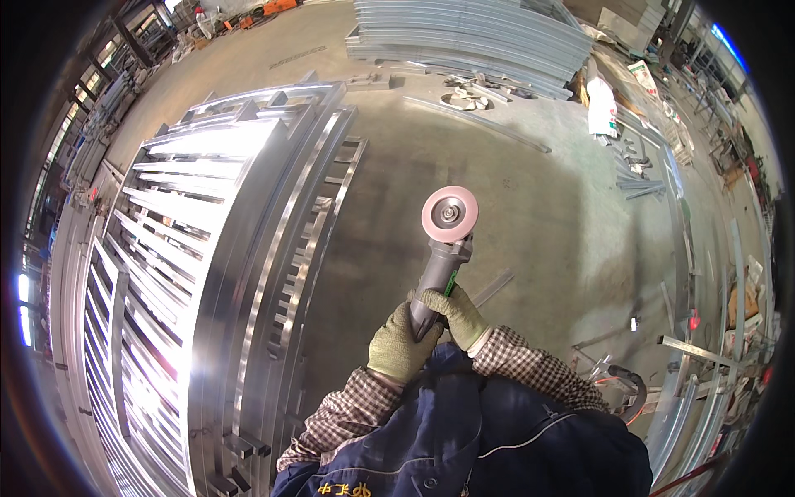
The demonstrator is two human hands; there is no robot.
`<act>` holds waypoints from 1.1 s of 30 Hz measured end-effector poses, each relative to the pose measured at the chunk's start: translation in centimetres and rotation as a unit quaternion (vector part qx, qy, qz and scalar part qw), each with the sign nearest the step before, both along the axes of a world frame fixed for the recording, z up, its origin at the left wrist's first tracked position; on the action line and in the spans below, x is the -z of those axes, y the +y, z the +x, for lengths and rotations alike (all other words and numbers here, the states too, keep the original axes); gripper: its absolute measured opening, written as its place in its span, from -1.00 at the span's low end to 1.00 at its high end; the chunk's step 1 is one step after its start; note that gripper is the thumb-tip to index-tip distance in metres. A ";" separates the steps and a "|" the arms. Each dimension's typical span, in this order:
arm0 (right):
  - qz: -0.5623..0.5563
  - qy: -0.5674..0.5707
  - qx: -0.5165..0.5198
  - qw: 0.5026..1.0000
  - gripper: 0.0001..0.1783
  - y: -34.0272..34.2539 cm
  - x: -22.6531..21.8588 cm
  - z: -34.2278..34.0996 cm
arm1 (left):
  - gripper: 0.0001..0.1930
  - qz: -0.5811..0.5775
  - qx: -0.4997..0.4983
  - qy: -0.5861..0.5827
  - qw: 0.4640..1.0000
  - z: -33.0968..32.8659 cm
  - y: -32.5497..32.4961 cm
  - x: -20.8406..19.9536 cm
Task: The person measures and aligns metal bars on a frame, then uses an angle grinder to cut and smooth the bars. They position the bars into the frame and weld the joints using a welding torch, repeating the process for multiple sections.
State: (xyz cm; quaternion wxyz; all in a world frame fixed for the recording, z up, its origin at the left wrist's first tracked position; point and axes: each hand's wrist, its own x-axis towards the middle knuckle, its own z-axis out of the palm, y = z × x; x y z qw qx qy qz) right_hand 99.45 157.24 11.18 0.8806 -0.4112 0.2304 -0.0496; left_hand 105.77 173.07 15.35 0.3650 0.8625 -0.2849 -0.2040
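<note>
An angle grinder (436,269) with a dark grey body points away from me, held up in front of my chest. Its pink abrasive disc (472,217) faces upward, with a metal nut at the centre. My left hand (399,344), in a greenish knit glove, is wrapped round the rear of the grinder body. Higher on the right side of the body, my right hand (458,315) grips it in a matching glove. Both forearms wear brown checked sleeves. The disc touches nothing; some of my fingers are hidden behind the tool.
Stacked shiny metal frames with slats (217,240) stand close on my left. At the far side lies a pile of long metal profiles (464,33). White sacks (602,108) and metal offcuts (642,187) lie at right. A hose (636,389) curves near my right elbow.
</note>
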 end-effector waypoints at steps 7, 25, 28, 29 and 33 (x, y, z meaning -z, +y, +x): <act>0.039 0.011 0.007 0.999 -0.45 0.1 0.2 -0.3 | -0.32 0.006 0.016 0.018 1.000 0.3 -0.2 -0.8; 0.319 0.271 0.095 0.903 -0.66 -3.2 21.1 -0.1 | -0.69 -0.016 0.059 0.382 0.922 5.6 10.7 2.7; 0.198 0.367 -0.017 0.909 -0.61 -3.2 20.9 0.3 | -0.55 -0.005 0.314 -0.121 0.942 7.2 8.4 7.7; 0.155 0.324 -0.088 0.929 -0.58 -3.3 20.3 0.3 | -0.54 -0.018 0.285 -0.064 0.956 7.7 8.0 9.8; 0.091 0.372 -0.073 0.921 -0.44 -4.4 17.5 0.2 | -0.53 0.104 0.215 0.139 0.961 8.9 5.8 17.6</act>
